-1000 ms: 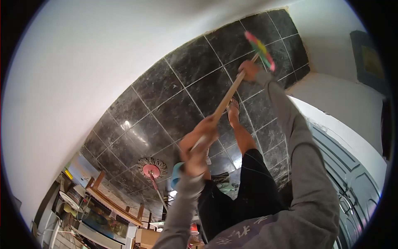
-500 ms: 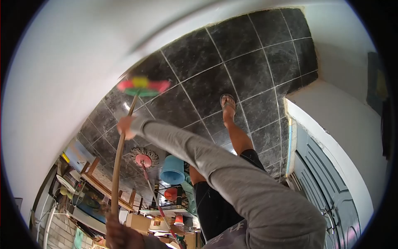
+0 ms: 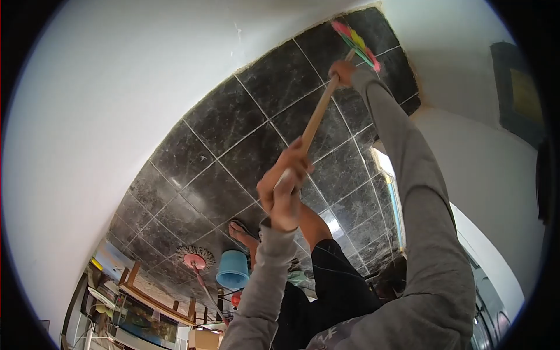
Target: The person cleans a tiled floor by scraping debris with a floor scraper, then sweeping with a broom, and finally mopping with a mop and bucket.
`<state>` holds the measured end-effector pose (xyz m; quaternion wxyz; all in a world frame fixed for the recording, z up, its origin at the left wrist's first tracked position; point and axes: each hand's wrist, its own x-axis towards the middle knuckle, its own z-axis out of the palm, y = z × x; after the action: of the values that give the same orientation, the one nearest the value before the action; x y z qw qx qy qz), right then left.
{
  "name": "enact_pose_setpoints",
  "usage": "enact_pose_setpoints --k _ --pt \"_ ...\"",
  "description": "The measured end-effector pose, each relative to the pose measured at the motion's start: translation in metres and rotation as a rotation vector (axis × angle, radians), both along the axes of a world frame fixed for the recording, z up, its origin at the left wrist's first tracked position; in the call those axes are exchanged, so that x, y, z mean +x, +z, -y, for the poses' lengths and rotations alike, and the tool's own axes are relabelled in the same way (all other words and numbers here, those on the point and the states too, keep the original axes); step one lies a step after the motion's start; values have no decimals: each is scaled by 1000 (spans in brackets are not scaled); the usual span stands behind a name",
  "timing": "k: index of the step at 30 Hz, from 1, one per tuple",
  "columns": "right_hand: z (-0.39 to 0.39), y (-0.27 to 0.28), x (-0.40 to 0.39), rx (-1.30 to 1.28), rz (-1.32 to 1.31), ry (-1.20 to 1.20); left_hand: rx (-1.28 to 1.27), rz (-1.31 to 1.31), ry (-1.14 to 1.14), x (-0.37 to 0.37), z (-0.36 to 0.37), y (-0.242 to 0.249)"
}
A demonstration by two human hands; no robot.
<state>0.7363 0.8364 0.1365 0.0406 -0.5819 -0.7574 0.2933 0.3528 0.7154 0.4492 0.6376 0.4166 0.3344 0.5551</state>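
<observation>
A broom [image 3: 357, 42] with red, yellow and green bristles and a long wooden handle [image 3: 319, 114] reaches across the dark tiled floor. Its head lies at the far end of the room, near the corner. My right hand [image 3: 343, 73] is closed round the handle just below the head, with that arm stretched out. Nearer to me, my left hand [image 3: 286, 178] wraps the handle close to its upper end. Both forearms are in grey sleeves.
Behind me on the dark tiles [image 3: 245, 166] stand a light blue bucket [image 3: 232, 269] and a string mop [image 3: 195, 260] with a red-pink head. White walls [image 3: 116, 105] border the floor. A wooden bench frame [image 3: 154, 300] and a fish tank [image 3: 149, 324] show at lower left.
The broom head has swung from the left wall to the far right corner. Both hands moved right with the handle, still gripping it. My legs and body have shifted.
</observation>
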Motion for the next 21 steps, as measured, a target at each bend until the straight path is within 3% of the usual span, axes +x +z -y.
enact_pose_setpoints --k 2,3,4,6,7,8,9,11,12,14,16,17,20,21 --pt "-35 11 -45 -140 255 283 -13 33 169 9 -10 -1" --pt "-39 27 -91 -313 281 168 -78 38 295 7 -11 6" --pt "-38 41 -138 -238 185 270 -254 20 508 -19 -3 26" --pt "-17 109 -251 -255 -30 271 -230 -190 518 -121 19 50" --pt "0 137 -303 -294 -94 212 -213 -211 552 -162 30 88" --pt "13 142 -353 -376 -196 255 -182 -206 563 -186 39 122" --pt "20 191 -376 -420 -256 315 -154 -197 545 -202 51 162" --pt "46 206 -435 -484 -384 317 -127 -42 363 -223 66 221" --pt "48 232 -435 -491 -381 312 -25 -303 735 -156 45 245" --pt "57 248 -390 -466 -360 193 -22 -260 749 -140 37 266" --pt "67 245 -306 -318 -297 153 -375 -659 981 -164 60 234" --pt "60 243 -249 -362 -103 135 -336 -700 782 -134 51 206" --pt "41 207 -69 -266 299 -64 99 -567 -145 2 4 107" --pt "29 187 -20 -220 433 -204 -230 -209 -99 52 -2 88"
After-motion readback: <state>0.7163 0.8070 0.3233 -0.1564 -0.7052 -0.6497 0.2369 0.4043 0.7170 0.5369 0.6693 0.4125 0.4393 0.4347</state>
